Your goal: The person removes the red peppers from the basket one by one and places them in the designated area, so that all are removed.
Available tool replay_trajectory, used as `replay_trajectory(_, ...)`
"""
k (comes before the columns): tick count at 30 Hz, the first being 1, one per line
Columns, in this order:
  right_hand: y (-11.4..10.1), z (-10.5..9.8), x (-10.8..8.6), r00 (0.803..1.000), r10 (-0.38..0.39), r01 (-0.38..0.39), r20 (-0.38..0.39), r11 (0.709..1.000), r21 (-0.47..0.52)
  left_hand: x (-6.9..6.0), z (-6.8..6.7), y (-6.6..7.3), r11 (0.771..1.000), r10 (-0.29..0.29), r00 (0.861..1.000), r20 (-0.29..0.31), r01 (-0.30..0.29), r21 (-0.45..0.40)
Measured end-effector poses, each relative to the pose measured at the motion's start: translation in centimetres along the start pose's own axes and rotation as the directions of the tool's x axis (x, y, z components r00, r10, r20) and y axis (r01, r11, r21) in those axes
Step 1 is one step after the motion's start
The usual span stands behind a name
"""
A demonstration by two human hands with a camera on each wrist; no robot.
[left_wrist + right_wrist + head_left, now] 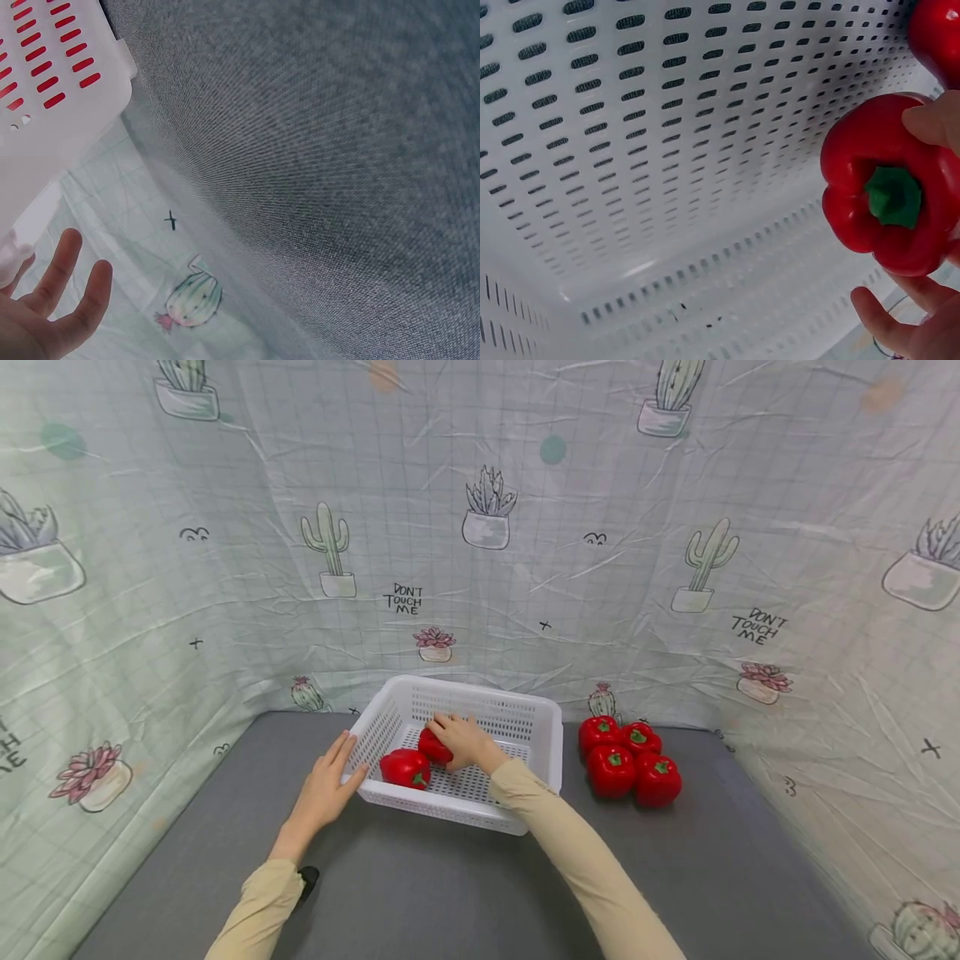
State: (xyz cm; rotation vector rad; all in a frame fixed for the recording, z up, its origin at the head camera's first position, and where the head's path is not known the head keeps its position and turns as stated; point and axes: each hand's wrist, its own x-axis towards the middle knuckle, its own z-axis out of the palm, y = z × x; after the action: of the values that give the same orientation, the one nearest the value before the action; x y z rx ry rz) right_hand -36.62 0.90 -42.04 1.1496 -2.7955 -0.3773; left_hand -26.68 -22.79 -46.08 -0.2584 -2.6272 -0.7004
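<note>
My right hand (467, 742) grips a red bell pepper (855, 157) inside the white perforated basket (442, 808). In the right wrist view the thumb lies on the pepper's side and its green stem faces the camera. Close by in the basket is another red bell pepper (403, 767), lying tilted at the left end. My left hand (321, 791) touches the basket's left rim with its fingers extended. From the left wrist, the fingers (94, 300) appear spread beside the basket's outer wall, and red shows through the slots.
Several red bell peppers (611, 770) stand grouped to the right of the basket, stems up. Beneath everything is a dark grey tabletop (420, 893). A cactus-patterned cloth (540, 577) hangs behind and along both sides. Something black (307, 881) shows at the left sleeve.
</note>
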Motion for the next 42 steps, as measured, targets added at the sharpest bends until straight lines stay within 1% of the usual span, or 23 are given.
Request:
replay_trajectory(3,0.0,-0.2,-0.3,1.0,-0.013,0.013,-0.018,1.0,0.016,0.0,0.1,0.0,1.0,-0.006,1.0,0.012,0.006,0.001)
replay_trajectory(6,0.1,-0.6,-0.6,0.999,-0.032,0.032,-0.044,0.999,0.01,-0.1,0.1,0.0,1.0,-0.022,0.999,0.029,0.022,0.004)
replay_trajectory(11,0.3,-1.8,-1.2,0.996,-0.056,0.057,-0.076,0.998,0.014,0.0,0.1,0.0,1.0,-0.028,0.999,0.037,0.028,0.008)
replay_trajectory(19,0.7,-3.8,-2.6,0.996,-0.047,0.052,-0.078,0.997,0.064,0.2,0.1,0.1,1.0,-0.015,0.999,0.033,0.015,0.003)
replay_trajectory(24,0.8,-4.8,-3.5,0.994,-0.069,0.073,-0.085,0.997,0.037,0.2,0.2,0.0,1.0,-0.017,0.999,0.039,0.016,0.015)
replay_trajectory(27,0.9,-5.3,-4.2,0.991,-0.088,0.088,-0.097,0.996,-0.002,0.3,0.2,0.0,1.0,-0.014,0.999,0.038,0.014,0.011)
replay_trajectory(32,0.8,-5.9,-5.1,0.983,-0.127,0.121,-0.136,0.991,-0.053,0.3,0.2,0.0,1.0,0.004,1.0,0.017,-0.004,0.005)
replay_trajectory(36,0.6,-6.3,-5.8,0.974,-0.155,0.15,-0.168,0.988,-0.046,0.3,0.1,0.0,1.0,0.01,1.0,0.003,-0.01,0.002)
replay_trajectory(40,0.4,-6.5,-6.6,0.969,-0.171,0.166,-0.178,0.985,-0.044,0.3,0.1,-0.1,1.0,0.002,1.0,0.016,-0.002,0.0)
replay_trajectory(42,0.3,-6.6,-7.0,0.969,-0.167,0.164,-0.18,0.986,-0.034,0.3,0.0,-0.1,1.0,-0.001,1.0,0.021,0.001,-0.001)
